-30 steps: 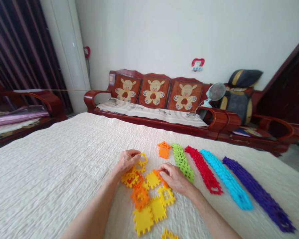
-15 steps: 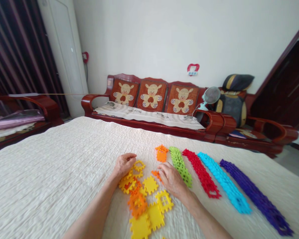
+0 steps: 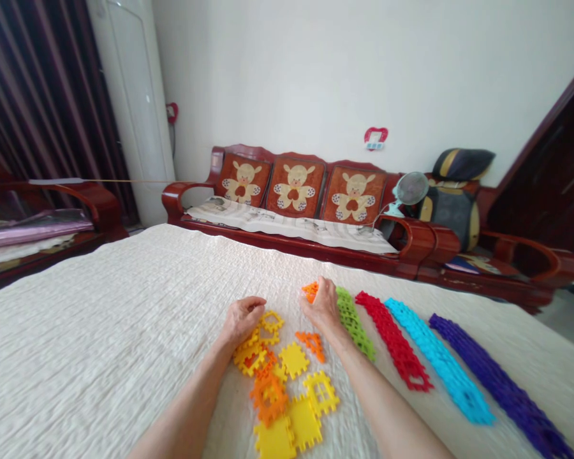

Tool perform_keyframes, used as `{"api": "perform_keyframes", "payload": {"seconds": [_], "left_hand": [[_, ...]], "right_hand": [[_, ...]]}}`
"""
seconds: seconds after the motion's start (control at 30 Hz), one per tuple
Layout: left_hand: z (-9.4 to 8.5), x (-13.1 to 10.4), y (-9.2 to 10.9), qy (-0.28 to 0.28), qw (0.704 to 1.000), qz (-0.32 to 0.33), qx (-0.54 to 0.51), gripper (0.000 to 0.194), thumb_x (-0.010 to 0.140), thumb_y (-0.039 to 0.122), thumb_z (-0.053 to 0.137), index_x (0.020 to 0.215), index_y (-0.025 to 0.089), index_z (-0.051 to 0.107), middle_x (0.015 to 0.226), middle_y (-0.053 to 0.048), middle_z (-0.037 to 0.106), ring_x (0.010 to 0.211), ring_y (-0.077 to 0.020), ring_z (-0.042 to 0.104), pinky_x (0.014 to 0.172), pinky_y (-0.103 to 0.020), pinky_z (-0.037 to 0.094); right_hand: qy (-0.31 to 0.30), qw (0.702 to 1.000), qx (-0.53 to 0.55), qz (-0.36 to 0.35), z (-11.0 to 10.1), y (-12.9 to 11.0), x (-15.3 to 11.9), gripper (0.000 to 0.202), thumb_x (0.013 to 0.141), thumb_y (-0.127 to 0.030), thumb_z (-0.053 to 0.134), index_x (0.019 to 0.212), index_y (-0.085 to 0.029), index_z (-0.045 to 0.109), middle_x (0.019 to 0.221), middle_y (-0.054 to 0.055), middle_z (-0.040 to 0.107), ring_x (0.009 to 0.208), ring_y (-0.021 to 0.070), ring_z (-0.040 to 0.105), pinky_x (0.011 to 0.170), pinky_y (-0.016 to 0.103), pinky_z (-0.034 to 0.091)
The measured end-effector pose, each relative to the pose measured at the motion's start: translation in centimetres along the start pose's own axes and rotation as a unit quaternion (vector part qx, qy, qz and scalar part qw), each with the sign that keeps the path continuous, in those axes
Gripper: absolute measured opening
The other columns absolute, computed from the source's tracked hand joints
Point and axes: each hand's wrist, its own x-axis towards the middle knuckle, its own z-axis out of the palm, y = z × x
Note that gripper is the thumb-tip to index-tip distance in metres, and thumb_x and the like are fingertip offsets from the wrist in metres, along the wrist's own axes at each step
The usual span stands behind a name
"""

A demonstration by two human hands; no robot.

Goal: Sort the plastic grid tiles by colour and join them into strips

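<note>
Bent fingers of my left hand [image 3: 243, 317] are pressed together beside the yellow pieces [image 3: 269, 326]; whether they hold anything is hidden. My right hand [image 3: 322, 305] is closed over the orange pieces [image 3: 310, 291] at the top of the pile area, its fingertips partly hidden. An orange triangular piece [image 3: 312, 344] lies below it, near a yellow square [image 3: 294, 359]. An orange frame piece [image 3: 268, 398] overlaps other pieces, close to a yellow window piece [image 3: 322, 392]. To the right run overlapping rows: green [image 3: 354, 325], red [image 3: 393, 341], light blue [image 3: 440, 360] and purple [image 3: 502, 386].
A cream quilted cover [image 3: 100, 325] spreads under everything. Beyond its far edge stands a wooden sofa [image 3: 287, 245] with bear cushions. A small fan [image 3: 411, 189] is at the sofa's right end, and a wooden armchair [image 3: 100, 204] is at the left.
My right hand has moved away from the orange triangular piece, up to the orange pieces beside the green row. My left hand stays by the yellow pieces. The view has shifted slightly.
</note>
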Motion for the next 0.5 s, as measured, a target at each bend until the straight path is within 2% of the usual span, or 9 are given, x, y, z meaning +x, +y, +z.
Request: {"api": "perform_keyframes", "payload": {"seconds": [0.1, 0.27, 0.5], "left_hand": [[0.1, 0.1, -0.1, -0.004, 1.0, 0.001, -0.003, 0.028, 0.073, 0.028, 0.051, 0.091, 0.015, 0.069, 0.077, -0.003, 0.07, 0.071, -0.0141, 0.063, 0.066, -0.022, 0.047], [0.0, -0.1, 0.2, -0.004, 1.0, 0.003, -0.004, 0.028, 0.074, 0.027, 0.051, 0.09, 0.014, 0.07, 0.076, -0.003, 0.07, 0.071, -0.0141, 0.062, 0.067, -0.023, 0.046], [0.1, 0.0, -0.1, -0.003, 1.0, 0.004, -0.007, 0.029, 0.074, 0.028, 0.051, 0.091, 0.014, 0.07, 0.075, -0.003, 0.069, 0.069, -0.0133, 0.061, 0.066, -0.023, 0.046]], "right_hand": [[-0.004, 1.0, -0.018, 0.014, 0.6, -0.4, 0.2, 0.061, 0.07, -0.031, 0.054, 0.126, -0.014, 0.035, 0.128, 0.018, 0.035, 0.12, 0.0327, 0.035, 0.092, 0.045, 0.037], [-0.02, 0.999, -0.025, 0.035, 1.3, -0.4, 0.7, 0.058, 0.069, -0.026, 0.054, 0.125, -0.017, 0.038, 0.127, 0.017, 0.035, 0.116, 0.034, 0.038, 0.089, 0.045, 0.037], [0.009, 0.999, -0.036, -0.016, 2.6, 0.9, 0.9, 0.056, 0.072, -0.023, 0.053, 0.125, -0.013, 0.038, 0.126, 0.018, 0.036, 0.116, 0.0312, 0.039, 0.097, 0.042, 0.033]]}}
